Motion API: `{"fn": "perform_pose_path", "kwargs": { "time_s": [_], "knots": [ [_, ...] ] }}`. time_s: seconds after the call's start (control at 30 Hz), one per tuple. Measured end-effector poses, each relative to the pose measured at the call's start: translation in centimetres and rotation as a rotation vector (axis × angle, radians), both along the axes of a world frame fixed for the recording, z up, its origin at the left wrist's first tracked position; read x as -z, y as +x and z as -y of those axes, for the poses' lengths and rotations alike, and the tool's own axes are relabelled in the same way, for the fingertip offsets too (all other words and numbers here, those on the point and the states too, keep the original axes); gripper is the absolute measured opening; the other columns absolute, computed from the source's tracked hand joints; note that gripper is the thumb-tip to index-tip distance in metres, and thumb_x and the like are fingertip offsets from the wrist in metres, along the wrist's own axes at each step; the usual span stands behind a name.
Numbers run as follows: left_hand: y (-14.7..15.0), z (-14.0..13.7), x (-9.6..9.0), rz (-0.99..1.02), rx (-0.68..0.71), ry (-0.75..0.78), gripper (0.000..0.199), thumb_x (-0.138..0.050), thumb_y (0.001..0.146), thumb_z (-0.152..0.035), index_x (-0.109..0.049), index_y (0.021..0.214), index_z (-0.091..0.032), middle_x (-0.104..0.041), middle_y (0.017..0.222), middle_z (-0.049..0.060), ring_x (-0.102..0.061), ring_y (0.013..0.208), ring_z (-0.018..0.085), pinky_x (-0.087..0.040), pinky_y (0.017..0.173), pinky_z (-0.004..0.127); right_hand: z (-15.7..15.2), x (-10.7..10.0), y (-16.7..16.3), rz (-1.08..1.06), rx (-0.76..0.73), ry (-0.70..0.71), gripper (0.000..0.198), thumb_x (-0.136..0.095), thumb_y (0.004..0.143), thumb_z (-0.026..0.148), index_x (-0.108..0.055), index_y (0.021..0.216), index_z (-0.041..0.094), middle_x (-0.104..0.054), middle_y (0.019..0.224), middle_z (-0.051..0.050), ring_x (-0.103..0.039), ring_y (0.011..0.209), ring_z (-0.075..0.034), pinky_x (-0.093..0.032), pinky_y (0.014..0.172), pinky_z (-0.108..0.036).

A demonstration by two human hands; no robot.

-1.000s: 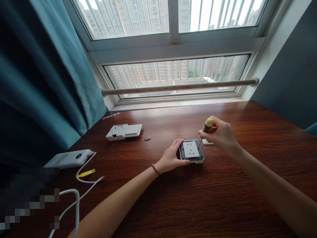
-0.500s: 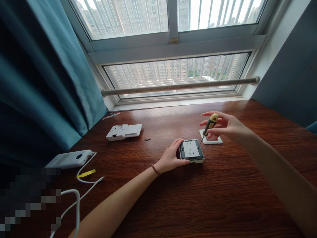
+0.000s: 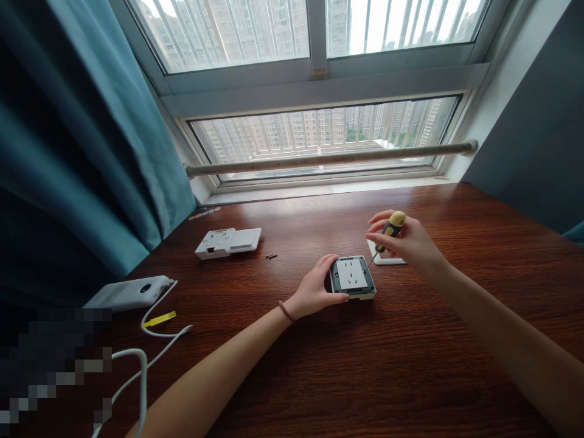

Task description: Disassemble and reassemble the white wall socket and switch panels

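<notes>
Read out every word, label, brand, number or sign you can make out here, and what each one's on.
No text can be read in this view.
Row of small pale marks on the tabletop by the curtain: too small and blurred to read.
Yellow tag and white device: no legible writing.
Socket and screwdriver: no readable lettering.

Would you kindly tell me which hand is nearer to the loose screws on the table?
The left hand, holding the power socket to the right of the loose screws. The right hand, holding the screwdriver, is farther right, past the socket.
</notes>
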State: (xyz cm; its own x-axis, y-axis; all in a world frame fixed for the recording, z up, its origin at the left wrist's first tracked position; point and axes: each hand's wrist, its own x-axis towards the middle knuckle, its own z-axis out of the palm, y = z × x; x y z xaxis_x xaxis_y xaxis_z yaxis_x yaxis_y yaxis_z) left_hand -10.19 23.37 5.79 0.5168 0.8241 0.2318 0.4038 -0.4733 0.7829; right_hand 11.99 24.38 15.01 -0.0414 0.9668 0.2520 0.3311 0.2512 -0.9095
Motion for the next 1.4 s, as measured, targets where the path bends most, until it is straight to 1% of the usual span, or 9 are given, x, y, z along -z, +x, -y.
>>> {"fn": "perform_pose_path", "kwargs": {
  "time_s": [0.13,0.23,0.53,0.63,0.73,0.93,1.07,1.27,1.4],
  "knots": [
    [0.0,0.0,-0.1,0.003,0.001,-0.007,0.081,-0.074,0.059,-0.036,-0.036,0.129,-0.021,-0.039,0.133,0.009,-0.037,0.123,0.026,-0.03,0.105,0.038,-0.7,-1.7,2.7,-0.029,-0.404,-0.345,0.047,-0.076,0.059,0.03,-0.061,0.101,0.016,-0.068,0.096,-0.01,-0.061,0.058,-0.012,-0.048,0.048,-0.024],
    [0.1,-0.1,0.0,0.012,-0.008,-0.02,0.081,-0.075,0.058,-0.037,-0.038,0.128,-0.02,-0.039,0.133,0.01,-0.037,0.123,0.027,-0.029,0.106,0.039,-0.8,-2.1,3.5,-0.061,-0.439,-0.397,0.041,-0.076,0.057,0.028,-0.064,0.094,0.016,-0.069,0.096,-0.009,-0.066,0.068,-0.018,-0.054,0.06,-0.031],
    [0.0,0.0,-0.1,0.028,0.004,-0.024,0.082,-0.075,0.058,-0.035,-0.036,0.129,-0.021,-0.039,0.133,0.01,-0.037,0.123,0.027,-0.03,0.105,0.04,0.6,0.9,-1.0,0.477,0.427,0.283,0.028,-0.068,0.062,0.039,-0.05,0.052,0.02,-0.058,0.049,-0.001,-0.058,0.053,-0.019,-0.044,0.054,-0.032],
    [0.0,0.0,-0.1,0.027,0.004,-0.023,0.081,-0.075,0.058,-0.034,-0.037,0.129,-0.021,-0.039,0.133,0.009,-0.037,0.123,0.027,-0.03,0.105,0.04,0.6,0.8,-1.1,0.243,0.223,0.242,0.022,-0.066,0.066,0.037,-0.06,0.078,0.019,-0.067,0.072,-0.003,-0.058,0.057,-0.016,-0.045,0.053,-0.028],
    [0.0,0.0,-0.2,0.019,0.005,-0.017,0.081,-0.075,0.058,-0.034,-0.037,0.128,-0.021,-0.039,0.133,0.009,-0.038,0.123,0.027,-0.03,0.104,0.039,0.0,-0.3,0.6,-0.011,-0.137,-0.053,0.043,-0.07,0.064,0.034,-0.058,0.103,0.018,-0.068,0.093,-0.008,-0.059,0.056,-0.012,-0.043,0.043,-0.023],
    [0.1,0.1,-0.4,0.019,0.009,-0.007,0.079,-0.075,0.058,-0.033,-0.038,0.127,-0.021,-0.042,0.13,0.009,-0.04,0.12,0.026,-0.032,0.103,0.038,-0.9,-2.2,3.9,-0.071,-0.492,-0.408,0.038,-0.074,0.06,0.028,-0.065,0.094,0.014,-0.07,0.09,-0.01,-0.067,0.07,-0.019,-0.054,0.06,-0.031],
    [0.1,0.1,-0.4,0.003,-0.001,-0.008,0.08,-0.074,0.059,-0.034,-0.038,0.128,-0.02,-0.04,0.133,0.01,-0.038,0.122,0.026,-0.03,0.104,0.039,0.0,-1.6,2.2,0.016,-0.301,-0.258,0.028,-0.077,0.054,0.031,-0.064,0.074,0.016,-0.069,0.071,-0.005,-0.066,0.059,-0.019,-0.052,0.052,-0.029],
    [0.3,0.2,-0.7,0.013,-0.001,-0.014,0.078,-0.074,0.059,-0.033,-0.038,0.127,-0.021,-0.041,0.131,0.009,-0.04,0.121,0.026,-0.031,0.103,0.039,0.5,0.8,-1.1,0.403,0.423,0.274,0.027,-0.069,0.062,0.039,-0.053,0.057,0.019,-0.06,0.052,-0.002,-0.058,0.051,-0.018,-0.046,0.052,-0.031],
    [0.3,0.2,-0.7,0.022,-0.004,-0.017,0.078,-0.075,0.058,-0.033,-0.038,0.127,-0.021,-0.042,0.131,0.009,-0.039,0.121,0.027,-0.03,0.104,0.041,-0.3,1.1,-0.4,0.131,0.163,0.138,0.033,-0.068,0.065,0.038,-0.06,0.09,0.019,-0.068,0.079,-0.005,-0.057,0.053,-0.013,-0.044,0.045,-0.025]
  ]
}}
